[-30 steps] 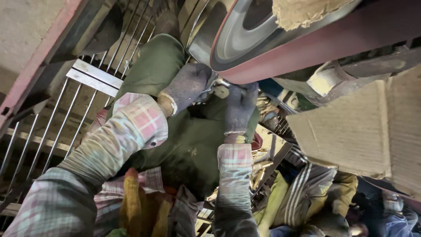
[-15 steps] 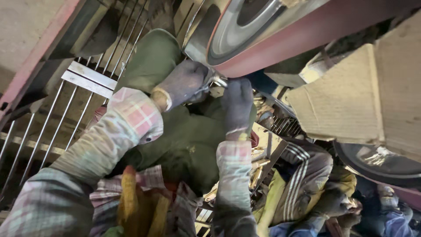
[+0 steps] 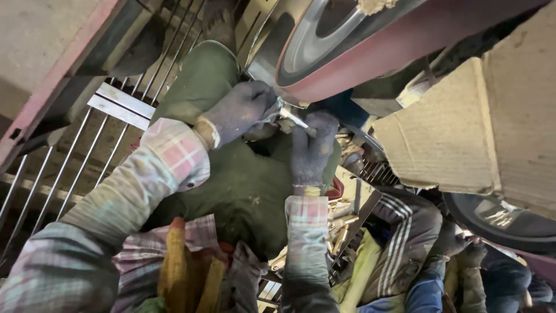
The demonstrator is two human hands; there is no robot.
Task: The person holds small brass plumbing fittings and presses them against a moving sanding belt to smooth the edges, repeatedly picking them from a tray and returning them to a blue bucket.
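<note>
I am holding both gloved hands up at the centre of the frame, close together. My left hand (image 3: 240, 113) is curling shut around one end of a small metal piece (image 3: 289, 116), and my right hand (image 3: 313, 148) is pinching its other end from below. The piece is sitting just under the rim of the big wheel (image 3: 347, 52) that is filling the top of the frame; whether it is touching the red belt is hard to tell, since my fingers are covering most of it. Its shape is too small to make out. The wheel is being cut off by the top edge. A cardboard sheet (image 3: 463, 133) is blocking the right side. Metal rods (image 3: 75, 168) are running down the left. In the lower right another person's striped sleeve (image 3: 405, 243) is showing, its hand blurred. My lap is hiding whatever lies beneath.
</note>
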